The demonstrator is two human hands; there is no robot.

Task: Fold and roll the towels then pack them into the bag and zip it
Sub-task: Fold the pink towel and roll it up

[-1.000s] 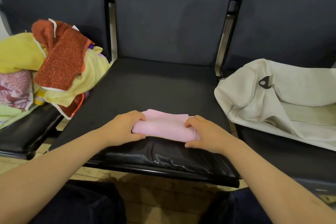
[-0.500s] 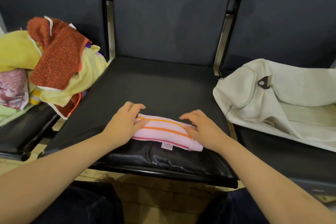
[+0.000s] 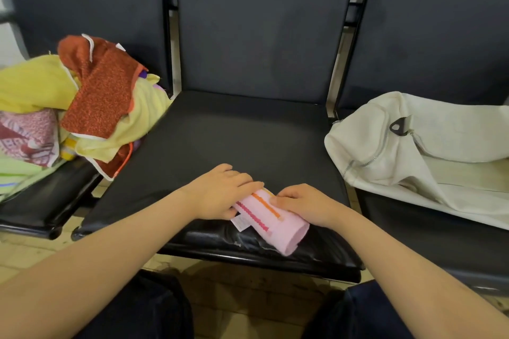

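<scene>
two hands on the pink towel (image 3: pixel 271 219): left hand (image 3: pixel 220 192) presses it flat-fingered, right hand (image 3: pixel 305 205) curls round it. roll tightly (no slack); bag (image 3: pixel 385 143) lies at 2 o'clock.

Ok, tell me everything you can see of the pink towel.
The pink towel is terry-like cloth, rolled into a short tube lying slantwise near the front edge of the black middle seat. Dark pink and orange stripes run along it; a small white label sticks out underneath. Its round end faces the near right. The left hand lies over its far end; the right hand curls its fingers on its side.
</scene>
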